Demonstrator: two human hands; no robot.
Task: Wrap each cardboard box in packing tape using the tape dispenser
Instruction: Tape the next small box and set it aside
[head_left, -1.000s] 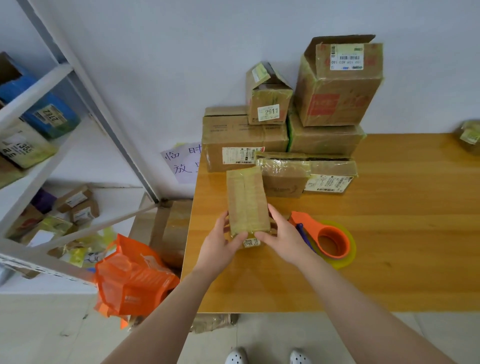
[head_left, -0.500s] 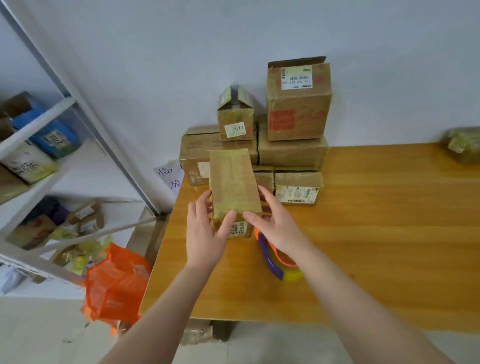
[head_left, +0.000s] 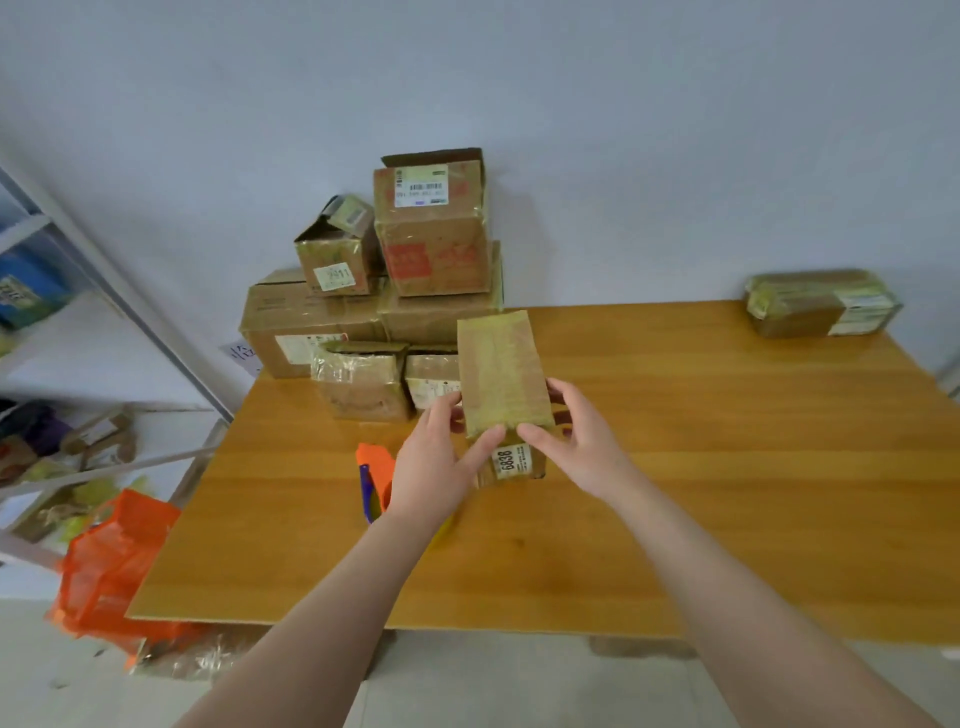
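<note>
I grip the tape-wrapped cardboard box (head_left: 501, 374) at its near end, left hand (head_left: 434, 467) and right hand (head_left: 579, 441) closed on opposite sides, lifted above the tabletop (head_left: 727, 467). Its long axis runs away from me. The tape dispenser (head_left: 375, 480) lies beneath my left wrist, nearer that hand.

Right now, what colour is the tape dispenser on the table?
Orange, with a blue-purple part; the tape dispenser shows in the head view.
</note>
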